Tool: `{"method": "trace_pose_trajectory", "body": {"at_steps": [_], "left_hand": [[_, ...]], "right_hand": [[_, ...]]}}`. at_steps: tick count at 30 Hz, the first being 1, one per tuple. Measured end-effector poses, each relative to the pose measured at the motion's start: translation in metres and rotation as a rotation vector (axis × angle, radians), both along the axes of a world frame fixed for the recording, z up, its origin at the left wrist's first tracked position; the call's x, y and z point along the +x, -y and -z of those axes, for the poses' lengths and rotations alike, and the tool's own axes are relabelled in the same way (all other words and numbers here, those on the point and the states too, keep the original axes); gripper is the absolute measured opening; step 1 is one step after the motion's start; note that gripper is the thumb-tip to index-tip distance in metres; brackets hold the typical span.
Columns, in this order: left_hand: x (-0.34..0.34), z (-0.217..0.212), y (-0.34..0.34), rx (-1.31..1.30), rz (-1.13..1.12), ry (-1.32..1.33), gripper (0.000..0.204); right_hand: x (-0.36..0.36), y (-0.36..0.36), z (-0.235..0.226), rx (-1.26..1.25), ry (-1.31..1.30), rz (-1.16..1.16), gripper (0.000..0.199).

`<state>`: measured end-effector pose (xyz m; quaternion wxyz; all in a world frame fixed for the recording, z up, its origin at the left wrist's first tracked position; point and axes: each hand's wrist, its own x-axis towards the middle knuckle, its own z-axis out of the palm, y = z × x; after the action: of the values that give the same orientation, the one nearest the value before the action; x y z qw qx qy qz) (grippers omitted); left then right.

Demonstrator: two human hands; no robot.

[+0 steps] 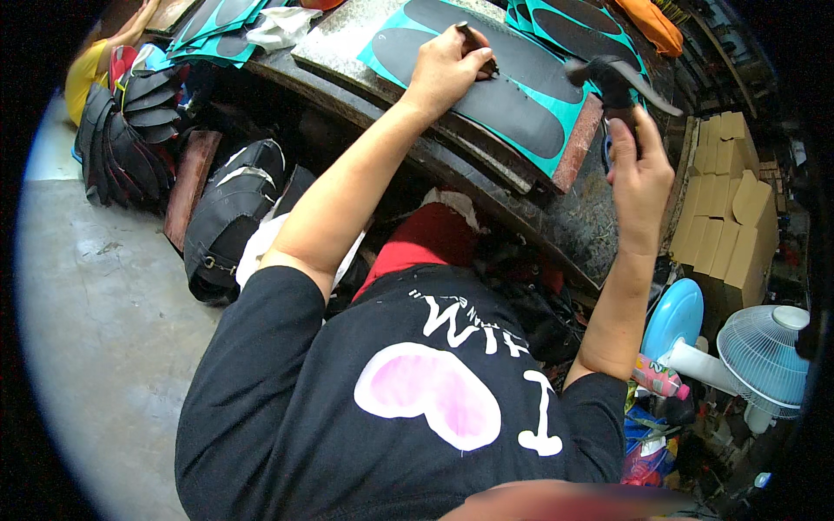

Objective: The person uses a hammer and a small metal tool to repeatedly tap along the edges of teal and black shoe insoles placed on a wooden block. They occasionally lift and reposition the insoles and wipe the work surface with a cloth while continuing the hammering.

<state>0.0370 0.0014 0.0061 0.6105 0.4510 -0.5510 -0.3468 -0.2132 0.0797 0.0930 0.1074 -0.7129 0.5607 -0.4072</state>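
My left hand [447, 71] is closed around a short dark punch-like tool [470, 36], its lower end against the sheet. That teal sheet [569, 111] carries large dark grey sole-shaped areas and lies on a stone slab [347, 65]. Small dark marks run along the sheet by the tool's tip. Raised to the right of the slab, my right hand [641, 169] grips a hammer [615, 85] by its handle. The hammer's head is above the sheet's right edge, apart from the punch; most of its handle is hidden in my fingers.
More teal sheets [599, 39] lie behind, others [217, 30] at the far left beside crumpled white material [282, 26]. Cardboard boxes [721, 208] and a blue-and-white fan [760, 356] stand right. A black bag [234, 217] and dark layered pieces [130, 130] are left, near another person's arm [135, 26].
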Motion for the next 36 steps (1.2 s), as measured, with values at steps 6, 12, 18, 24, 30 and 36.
{"method": "trace_pose_trajectory", "body": {"at_steps": [6,12,18,24,30,36], "left_hand": [[-0.004,-0.006,-0.005,-0.185,-0.065,0.494,0.018],[-0.024,-0.007,-0.014,-0.466,-0.147,0.817,0.015],[-0.009,0.001,-0.004,-0.024,0.008,0.192,0.014],[-0.019,-0.011,-0.012,-0.242,-0.061,0.562,0.018],[-0.034,-0.005,-0.015,-0.352,-0.210,0.592,0.016],[-0.021,-0.002,-0.008,-0.052,0.021,0.291,0.016]], "right_hand": [[0.014,-0.026,-0.045,-0.296,0.297,-0.168,0.039],[0.023,-0.006,0.010,0.062,-0.028,-0.035,0.036],[-0.008,-0.010,-0.009,0.030,0.275,-0.107,0.037],[0.015,-0.029,-0.028,-0.343,0.329,-0.220,0.039],[0.005,-0.005,0.017,-0.147,-0.142,0.041,0.039],[-0.007,-0.019,-0.015,0.047,0.258,-0.086,0.039]]}}
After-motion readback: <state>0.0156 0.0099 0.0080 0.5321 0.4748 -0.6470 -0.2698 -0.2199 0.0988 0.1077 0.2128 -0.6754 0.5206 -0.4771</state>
